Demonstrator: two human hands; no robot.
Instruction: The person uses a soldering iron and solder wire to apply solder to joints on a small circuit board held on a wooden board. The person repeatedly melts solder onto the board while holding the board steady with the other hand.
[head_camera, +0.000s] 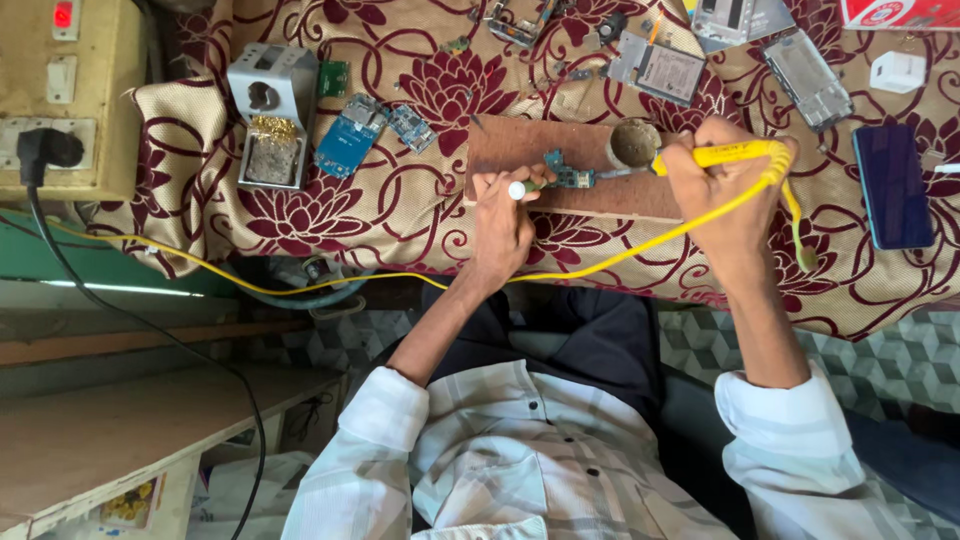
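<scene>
Head view: right grip (722, 185) around soldering iron (722, 154)

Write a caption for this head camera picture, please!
Right hand holds a yellow soldering iron to a small circuit board.

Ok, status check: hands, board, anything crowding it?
Right hand grips yellow soldering iron, tip toward small circuit board. Left hand pins board on wooden block. Round tin close beside.

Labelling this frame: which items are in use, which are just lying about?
In use: left hand, right hand, yellow soldering iron, small board, wood block, round tin.

Lying about: dark phone, blue boards, iron stand, white charger.
</scene>
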